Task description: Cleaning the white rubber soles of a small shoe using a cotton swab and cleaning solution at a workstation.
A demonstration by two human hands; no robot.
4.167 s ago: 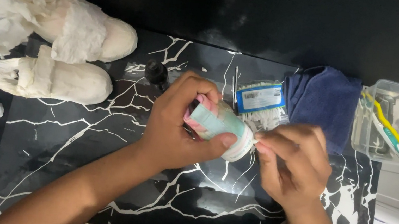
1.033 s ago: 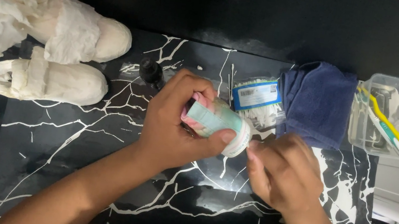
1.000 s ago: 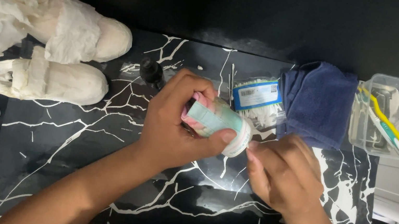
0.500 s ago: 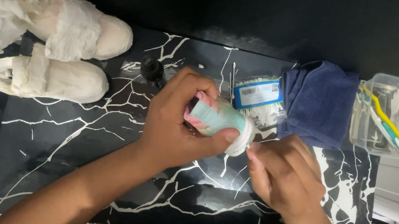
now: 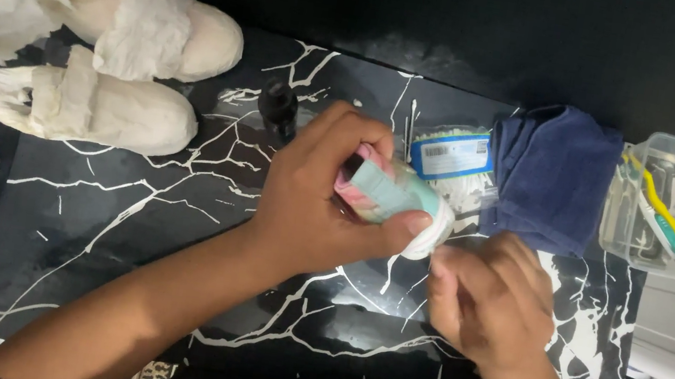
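A pastel pink-and-green bottle (image 5: 390, 196) lies tilted in the left hand (image 5: 327, 197), clamped above the black marble-patterned tabletop (image 5: 128, 221). The right hand (image 5: 486, 301) pinches at its white cap (image 5: 434, 231), apparently working the cap; turning it needs a firm grip. Behind lie a cotton-swab pack (image 5: 454, 158) and a folded navy cloth (image 5: 558, 173).
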